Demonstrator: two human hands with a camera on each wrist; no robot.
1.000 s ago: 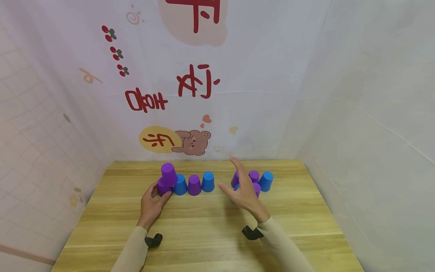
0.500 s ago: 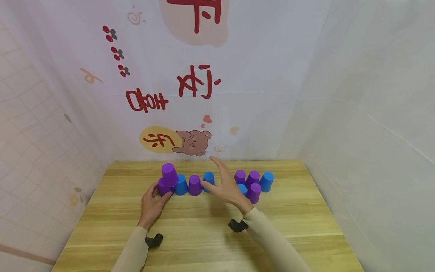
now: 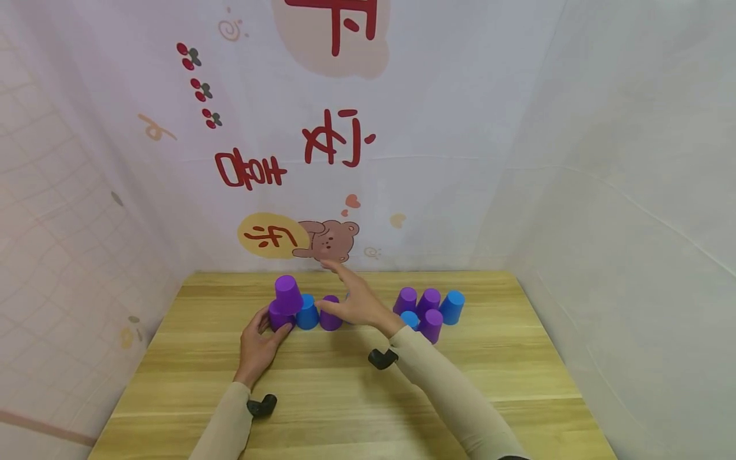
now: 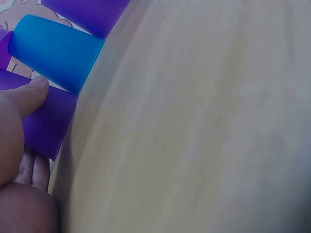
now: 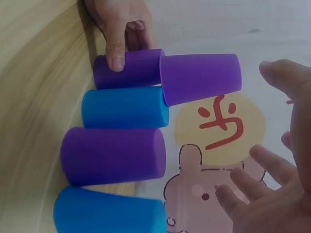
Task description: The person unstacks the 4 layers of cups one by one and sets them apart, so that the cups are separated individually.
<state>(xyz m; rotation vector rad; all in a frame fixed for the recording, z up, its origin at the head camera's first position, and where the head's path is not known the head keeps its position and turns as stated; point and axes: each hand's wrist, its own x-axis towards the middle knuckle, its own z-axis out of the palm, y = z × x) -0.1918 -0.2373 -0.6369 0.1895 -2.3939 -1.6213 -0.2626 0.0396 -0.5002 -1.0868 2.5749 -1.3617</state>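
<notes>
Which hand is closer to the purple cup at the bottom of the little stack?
Left. The left hand grips the bottom purple cup; the right hand is apart from it, off to its right.

Your worktop (image 3: 322, 402) has a yellowish wood grain running side to side. Toward its far edge, left of centre, you have four upturned cups lined up close together: the leftmost purple cup (image 3: 282, 317), the first blue cup (image 3: 307, 315), the inner purple cup (image 3: 330, 322) and the end blue cup (image 5: 109, 213). On your right stands an upturned cluster: the back-left purple cup (image 3: 406, 299), the back-middle purple cup (image 3: 429, 301), the far-right blue cup (image 3: 452, 308), the front blue cup (image 3: 409, 319) and the front purple cup (image 3: 430, 327).
</notes>
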